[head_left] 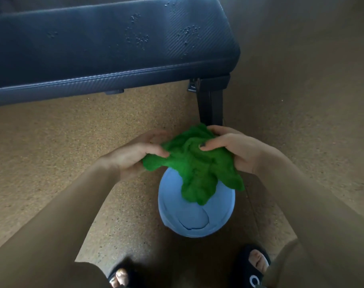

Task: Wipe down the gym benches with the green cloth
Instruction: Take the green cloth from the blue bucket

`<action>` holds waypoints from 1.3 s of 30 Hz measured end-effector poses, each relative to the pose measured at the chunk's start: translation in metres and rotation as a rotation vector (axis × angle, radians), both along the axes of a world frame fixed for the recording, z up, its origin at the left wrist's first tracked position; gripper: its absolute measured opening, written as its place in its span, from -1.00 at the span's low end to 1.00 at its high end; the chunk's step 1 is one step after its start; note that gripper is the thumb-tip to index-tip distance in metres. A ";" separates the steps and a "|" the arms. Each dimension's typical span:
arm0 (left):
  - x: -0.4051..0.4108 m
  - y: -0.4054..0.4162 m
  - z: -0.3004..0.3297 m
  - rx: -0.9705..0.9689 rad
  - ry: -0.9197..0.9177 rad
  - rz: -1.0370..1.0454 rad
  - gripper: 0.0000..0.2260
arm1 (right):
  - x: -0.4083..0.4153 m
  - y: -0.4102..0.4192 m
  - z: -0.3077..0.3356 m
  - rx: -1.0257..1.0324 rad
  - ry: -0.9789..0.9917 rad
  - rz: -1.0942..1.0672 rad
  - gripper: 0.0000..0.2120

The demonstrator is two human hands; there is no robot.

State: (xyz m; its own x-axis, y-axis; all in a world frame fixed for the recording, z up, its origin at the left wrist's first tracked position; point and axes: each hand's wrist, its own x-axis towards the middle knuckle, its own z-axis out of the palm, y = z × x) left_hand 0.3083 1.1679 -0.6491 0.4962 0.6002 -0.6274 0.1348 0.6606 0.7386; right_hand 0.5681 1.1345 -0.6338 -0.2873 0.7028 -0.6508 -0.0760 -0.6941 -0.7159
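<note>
Ahead of you the bench [106, 44] pad lies bare except for droplets, open to a pass from above. Its black leg [211, 104] blocks low right; the blue bucket [195, 217] blocks the floor [52, 146] below.

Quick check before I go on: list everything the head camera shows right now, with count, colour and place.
gym bench: one, dark blue padded top with droplets on it, black leg at its right end, across the top of the view.
green cloth: one, bright green, bunched up, held in the air over the bucket.
bucket: one, light blue, on the floor below the cloth, in front of the bench leg.
floor: tan, speckled, under everything.
sandals: two, black, on the feet at the bottom edge.
left hand: grips the cloth's left side.
right hand: grips the cloth's right side.
</note>
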 end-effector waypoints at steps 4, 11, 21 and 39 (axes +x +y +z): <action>0.007 -0.002 -0.001 0.117 0.098 0.002 -0.38 | -0.002 0.008 0.017 0.032 0.117 -0.044 -0.63; 0.013 0.004 0.012 0.195 0.013 0.250 -0.81 | -0.004 0.021 0.026 0.088 0.051 -0.158 -0.63; -0.001 0.026 0.031 0.120 -0.082 0.393 -0.69 | -0.001 0.024 0.032 0.054 -0.084 -0.029 -0.38; 0.011 0.065 0.104 0.184 0.335 0.126 -0.76 | -0.005 0.083 0.094 0.820 -1.047 0.812 -0.68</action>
